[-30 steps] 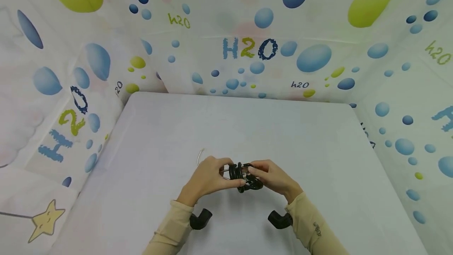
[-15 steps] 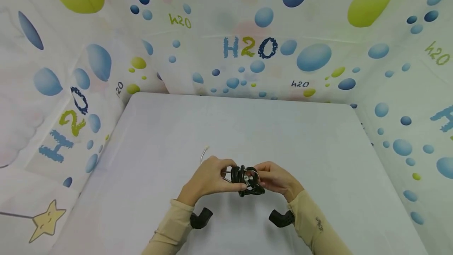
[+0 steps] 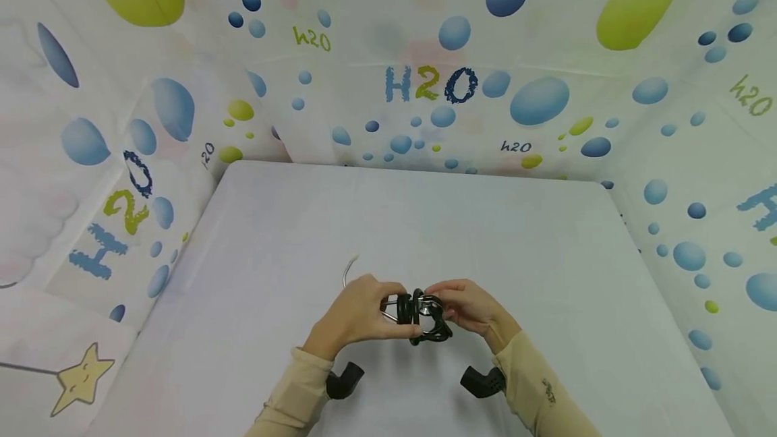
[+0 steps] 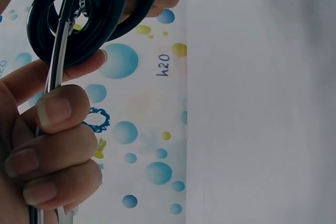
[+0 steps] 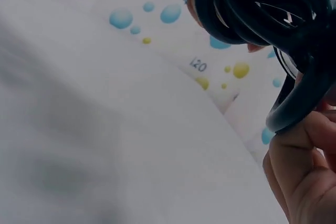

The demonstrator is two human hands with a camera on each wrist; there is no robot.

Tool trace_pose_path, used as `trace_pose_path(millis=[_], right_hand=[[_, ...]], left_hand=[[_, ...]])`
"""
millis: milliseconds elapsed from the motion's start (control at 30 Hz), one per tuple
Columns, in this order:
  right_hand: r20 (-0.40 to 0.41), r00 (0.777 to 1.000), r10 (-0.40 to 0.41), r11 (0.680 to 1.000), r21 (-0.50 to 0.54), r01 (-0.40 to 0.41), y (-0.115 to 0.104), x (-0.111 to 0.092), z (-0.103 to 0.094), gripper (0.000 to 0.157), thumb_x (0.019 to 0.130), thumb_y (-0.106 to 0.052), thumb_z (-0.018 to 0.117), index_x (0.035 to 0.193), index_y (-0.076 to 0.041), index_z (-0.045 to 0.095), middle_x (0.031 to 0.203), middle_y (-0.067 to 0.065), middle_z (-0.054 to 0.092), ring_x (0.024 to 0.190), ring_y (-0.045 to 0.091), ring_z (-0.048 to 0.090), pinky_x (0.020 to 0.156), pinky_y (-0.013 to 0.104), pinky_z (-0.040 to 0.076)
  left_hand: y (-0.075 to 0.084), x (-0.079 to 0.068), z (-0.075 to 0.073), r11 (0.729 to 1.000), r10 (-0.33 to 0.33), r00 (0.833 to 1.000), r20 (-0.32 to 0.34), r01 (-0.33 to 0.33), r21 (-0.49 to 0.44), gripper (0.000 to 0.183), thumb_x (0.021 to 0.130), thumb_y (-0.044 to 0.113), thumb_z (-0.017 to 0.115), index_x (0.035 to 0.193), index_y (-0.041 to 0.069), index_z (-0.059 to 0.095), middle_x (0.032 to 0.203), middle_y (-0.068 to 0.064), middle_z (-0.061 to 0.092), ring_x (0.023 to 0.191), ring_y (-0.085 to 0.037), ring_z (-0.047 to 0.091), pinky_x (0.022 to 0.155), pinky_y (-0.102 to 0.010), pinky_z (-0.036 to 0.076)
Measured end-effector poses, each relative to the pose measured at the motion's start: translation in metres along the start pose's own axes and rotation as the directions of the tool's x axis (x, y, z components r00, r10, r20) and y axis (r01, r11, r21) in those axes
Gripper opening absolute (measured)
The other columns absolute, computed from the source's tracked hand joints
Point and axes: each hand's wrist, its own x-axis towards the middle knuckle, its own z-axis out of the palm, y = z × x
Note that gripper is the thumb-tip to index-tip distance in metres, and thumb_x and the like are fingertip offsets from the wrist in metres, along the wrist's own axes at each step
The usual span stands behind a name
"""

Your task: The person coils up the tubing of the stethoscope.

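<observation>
A stethoscope with black tubing [image 3: 404,309] wound in coils around its metal ear tubes [image 4: 59,51] is held above the table between both hands. My left hand [image 3: 358,312] grips the ear tubes, with several fingers curled round them and the thumb along the coils. One curved ear tube [image 3: 346,274] with a pale tip sticks out behind that hand. At the right end of the bundle, my right hand [image 3: 476,307] pinches the tubing, where a loop [image 5: 302,106] hangs by its fingers. Shiny metal shows inside the coils; part of it is hidden.
The white table [image 3: 291,221] spreads under both hands. A patterned cloth [image 3: 340,32] rises behind it and at the sides. Black curved camera mounts sit at each wrist, the left mount [image 3: 344,381] and the right mount [image 3: 482,382].
My right fingers have shifted from the top of the coils to their right end. The bundle has turned slightly, showing a wider opening in its loop, while my left hand keeps its grip.
</observation>
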Motion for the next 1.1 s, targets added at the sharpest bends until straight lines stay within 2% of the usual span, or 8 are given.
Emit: trace_pose_path(millis=[100,267,500,633,800,933,1100], right_hand=[[-0.055,0.998,-0.038,0.999,0.003,0.038,-0.001,0.001,0.002,0.034,0.09,0.004,0.047,0.085,-0.017,0.075,0.084,-0.003,0.066,0.065,0.002,0.049,0.054,0.011,0.038],[-0.098,0.989,-0.112,0.994,-0.007,0.112,0.0,0.003,0.004,0.034,0.091,0.005,0.049,0.085,-0.016,0.075,0.082,-0.004,0.066,0.065,0.002,0.05,0.055,0.012,0.038],[-0.146,0.986,-0.078,0.996,0.022,0.082,-0.003,0.006,0.005,0.029,0.089,0.006,0.051,0.085,-0.013,0.073,0.081,-0.002,0.065,0.063,0.003,0.049,0.056,0.013,0.04],[-0.095,0.992,-0.083,0.996,-0.032,0.08,-0.008,0.006,0.004,0.031,0.092,0.004,0.047,0.092,-0.015,0.071,0.087,-0.001,0.064,0.063,0.003,0.048,0.057,0.015,0.04],[0.061,0.994,-0.088,0.98,-0.171,0.098,-0.013,0.005,0.003,0.031,0.096,-0.003,0.043,0.101,-0.018,0.07,0.094,0.0,0.061,0.062,0.004,0.042,0.058,0.017,0.039],[0.129,0.989,-0.07,0.989,-0.117,0.085,-0.015,0.005,0.004,0.02,0.097,-0.013,0.052,0.101,-0.018,0.071,0.093,-0.002,0.064,0.065,0.002,0.047,0.059,0.016,0.042],[0.095,0.994,-0.058,0.998,0.014,0.057,-0.013,0.003,0.007,0.014,0.094,-0.014,0.058,0.099,-0.015,0.072,0.093,-0.001,0.066,0.063,0.0,0.046,0.054,0.011,0.038]], left_hand=[[0.0,0.0,0.0,1.0,-0.025,1.0,0.012,0.024,0.013,0.045,0.071,0.056,0.071,0.092,0.016,0.071,0.053,0.015,0.034,0.047,0.002,0.024,0.044,-0.017,0.021],[-0.001,-0.001,0.0,0.998,-0.063,0.998,0.011,0.062,0.031,0.046,0.072,0.055,0.07,0.094,0.015,0.071,0.052,0.014,0.033,0.047,0.001,0.025,0.045,-0.017,0.021],[-0.003,-0.005,0.005,0.996,-0.084,0.996,-0.013,0.083,-0.012,0.043,0.074,0.056,0.068,0.09,0.015,0.07,0.051,0.015,0.034,0.046,0.002,0.027,0.043,-0.018,0.024],[-0.003,-0.004,0.006,0.996,-0.087,0.996,-0.026,0.086,-0.014,0.044,0.075,0.055,0.069,0.095,0.015,0.07,0.05,0.015,0.031,0.045,0.002,0.024,0.043,-0.017,0.022],[-0.001,-0.002,0.001,0.994,-0.107,0.994,-0.003,0.107,-0.023,0.046,0.075,0.056,0.068,0.099,0.016,0.07,0.049,0.014,0.029,0.043,0.0,0.023,0.041,-0.019,0.022],[0.001,-0.001,-0.003,0.995,-0.095,0.995,0.005,0.095,-0.014,0.046,0.075,0.057,0.067,0.099,0.017,0.07,0.049,0.014,0.031,0.044,0.0,0.025,0.042,-0.019,0.023],[0.004,0.001,-0.006,0.998,-0.066,0.998,-0.003,0.066,0.017,0.047,0.074,0.059,0.067,0.098,0.018,0.07,0.053,0.013,0.038,0.048,0.0,0.029,0.045,-0.019,0.026]])
